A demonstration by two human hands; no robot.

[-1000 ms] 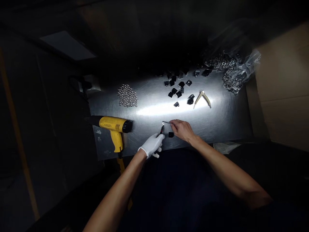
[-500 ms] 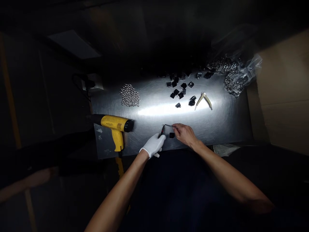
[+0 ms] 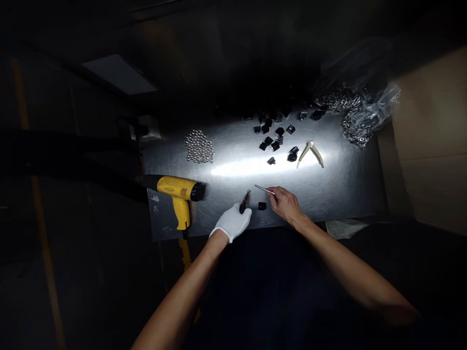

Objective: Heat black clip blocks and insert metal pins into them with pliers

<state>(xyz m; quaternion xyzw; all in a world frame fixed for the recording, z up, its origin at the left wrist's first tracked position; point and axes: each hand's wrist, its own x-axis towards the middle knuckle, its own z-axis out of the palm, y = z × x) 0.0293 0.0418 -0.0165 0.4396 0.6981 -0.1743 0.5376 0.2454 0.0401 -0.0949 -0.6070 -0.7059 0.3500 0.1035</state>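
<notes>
My left hand, in a white glove, is closed around a slim black tool with a red mark. At that tool's tip sits a small shiny metal piece, too small to make out fully. Bare and to the right, my right hand pinches a thin metal rod that points left. A gap separates the rod's end from the small metal piece. Between both hands, a small black block lies on the metal tabletop.
A yellow heat gun lies left, below a patch of small shiny metal parts. Several black blocks and cream-handled nippers lie beyond my hands. Plastic bags of metal parts and a cardboard box stand right.
The rod in my right hand has drawn back from the tip of the black tool. The whole view has shifted slightly. A person's forearm at the lower left is gone from sight.
</notes>
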